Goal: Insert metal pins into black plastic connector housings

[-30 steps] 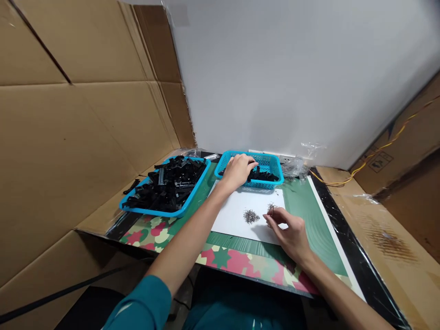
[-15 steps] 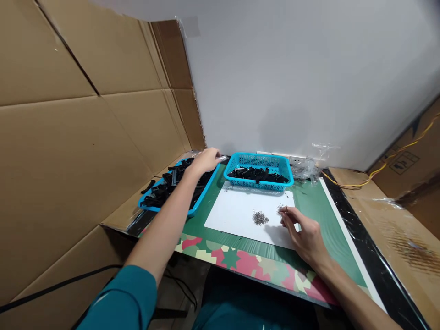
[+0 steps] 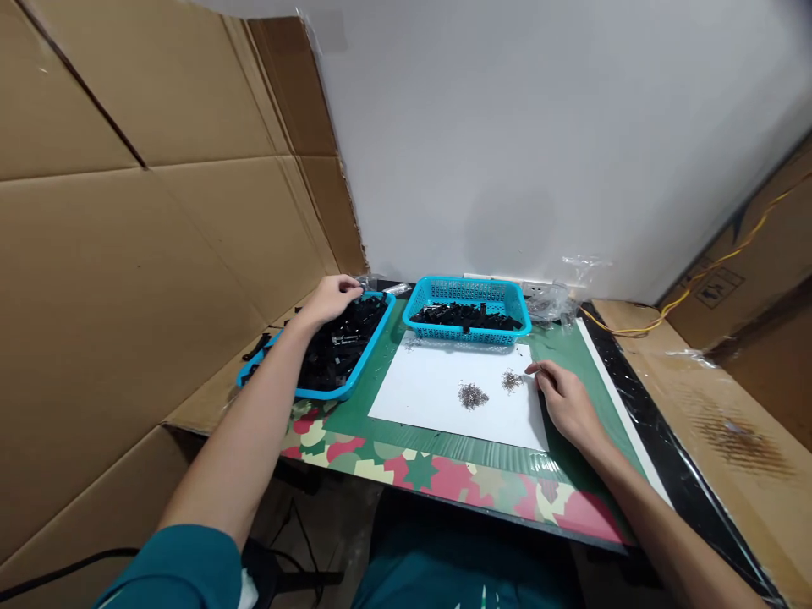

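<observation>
My left hand (image 3: 331, 299) is over the far end of the left blue tray (image 3: 336, 394), which is heaped with black plastic parts (image 3: 339, 342). Its fingers are curled together; what they hold, if anything, is hidden. On the white sheet (image 3: 412, 381) lie a larger pile of tiny metal pieces (image 3: 473, 396) and a smaller, looser pile (image 3: 511, 381). Just right of the smaller pile is my right hand (image 3: 563, 397), at the sheet's right edge. Its thumb and forefinger are drawn together, and anything between them is too small to make out.
A blue perforated basket (image 3: 466, 337) with black parts stands behind the sheet. Clear plastic bags (image 3: 551, 304) lie to its right. Cardboard (image 3: 190, 279) walls the left side; a yellow cable (image 3: 672, 311) runs along the right. A camouflage-patterned strip (image 3: 444, 484) borders the table front.
My left hand has moved left, from the tray's far right corner to above its black parts. My right hand has drawn back to the right, off the smaller pile. The view has shifted slightly.
</observation>
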Available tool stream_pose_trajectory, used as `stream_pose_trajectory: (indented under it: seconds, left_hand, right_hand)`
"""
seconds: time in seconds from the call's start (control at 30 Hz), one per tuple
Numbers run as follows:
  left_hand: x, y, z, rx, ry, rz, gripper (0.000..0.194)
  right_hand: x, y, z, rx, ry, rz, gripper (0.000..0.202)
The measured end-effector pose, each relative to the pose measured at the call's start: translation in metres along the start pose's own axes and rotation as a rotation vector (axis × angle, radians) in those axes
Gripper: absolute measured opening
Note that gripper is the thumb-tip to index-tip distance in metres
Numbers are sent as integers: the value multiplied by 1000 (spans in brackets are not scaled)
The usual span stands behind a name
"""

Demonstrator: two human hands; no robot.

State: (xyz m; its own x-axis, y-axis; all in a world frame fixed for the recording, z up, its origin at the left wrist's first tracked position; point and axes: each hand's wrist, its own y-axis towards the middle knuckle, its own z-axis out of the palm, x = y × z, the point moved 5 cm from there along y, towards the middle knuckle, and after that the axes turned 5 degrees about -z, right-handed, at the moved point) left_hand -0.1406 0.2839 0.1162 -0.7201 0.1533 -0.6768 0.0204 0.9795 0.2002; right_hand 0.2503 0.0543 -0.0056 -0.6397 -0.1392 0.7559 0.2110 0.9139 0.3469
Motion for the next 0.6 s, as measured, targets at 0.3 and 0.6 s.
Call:
stream_pose_trajectory:
  seconds: [0.3, 0.6]
  left_hand:
    - [-27, -58, -19, 107, -494, 1, 37]
    - [-65, -169, 79, 642, -775, -79, 44]
  right_hand:
    - [-5, 35, 7, 174, -68, -39, 31]
    - [-6, 61, 21, 390, -25, -129, 18]
